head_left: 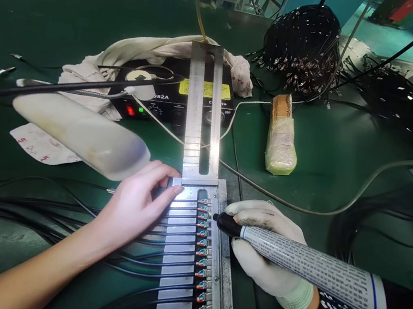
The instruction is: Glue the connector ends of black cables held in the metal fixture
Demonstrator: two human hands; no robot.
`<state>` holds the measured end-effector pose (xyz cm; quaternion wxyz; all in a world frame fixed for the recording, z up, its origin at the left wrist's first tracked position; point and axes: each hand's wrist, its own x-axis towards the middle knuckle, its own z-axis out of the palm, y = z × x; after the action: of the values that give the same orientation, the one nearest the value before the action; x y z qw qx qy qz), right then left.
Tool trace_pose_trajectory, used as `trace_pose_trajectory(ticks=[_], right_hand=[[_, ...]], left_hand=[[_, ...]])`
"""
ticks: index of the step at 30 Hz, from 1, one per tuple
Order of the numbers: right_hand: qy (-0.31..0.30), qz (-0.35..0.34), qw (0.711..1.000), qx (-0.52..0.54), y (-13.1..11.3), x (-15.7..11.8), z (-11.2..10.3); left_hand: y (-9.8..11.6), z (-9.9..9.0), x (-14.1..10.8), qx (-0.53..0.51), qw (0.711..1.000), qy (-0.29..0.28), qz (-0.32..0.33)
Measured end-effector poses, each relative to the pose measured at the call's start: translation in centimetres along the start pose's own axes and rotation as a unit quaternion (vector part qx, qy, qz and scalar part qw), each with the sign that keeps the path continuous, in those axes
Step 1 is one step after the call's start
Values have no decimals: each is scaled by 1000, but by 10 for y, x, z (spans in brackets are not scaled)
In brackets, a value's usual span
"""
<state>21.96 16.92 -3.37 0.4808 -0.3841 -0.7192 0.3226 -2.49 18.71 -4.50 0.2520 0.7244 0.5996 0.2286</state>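
Note:
My bare left hand (139, 196) grips the upper left edge of a metal cable fixture (177, 256), its thumb on the top. Black cables (140, 260) lie side by side across this fixture, their stripped coloured wires and metal connectors (204, 242) in a row along its right side. My gloved right hand (264, 255) is closed around a long printed tube (310, 266) with a black tip. The tip points at the connectors near the top of the row; whether it touches them I cannot tell. A slotted metal plate (198, 121) stretches away from the fixture's far end.
Behind the plate sits a black control box (153, 94) with a white cloth (148, 53) over it. A smooth white rounded object (82, 132) hangs blurred near my left hand. A wrapped block (283, 141) lies at right, before a coiled cable bundle (301, 43). More cables (411, 100) lie far right.

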Motion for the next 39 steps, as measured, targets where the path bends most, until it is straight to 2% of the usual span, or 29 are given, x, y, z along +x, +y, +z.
trace_pose_trajectory(ticks=[30,39], right_hand=[[3,1,1000,-11,-2,2,1],[4,-35,999,-29,-16,-8,-14]], left_hand=[[-1,0,1,0,1000,8,14],[-1,1,0,-5,1000,10,16]])
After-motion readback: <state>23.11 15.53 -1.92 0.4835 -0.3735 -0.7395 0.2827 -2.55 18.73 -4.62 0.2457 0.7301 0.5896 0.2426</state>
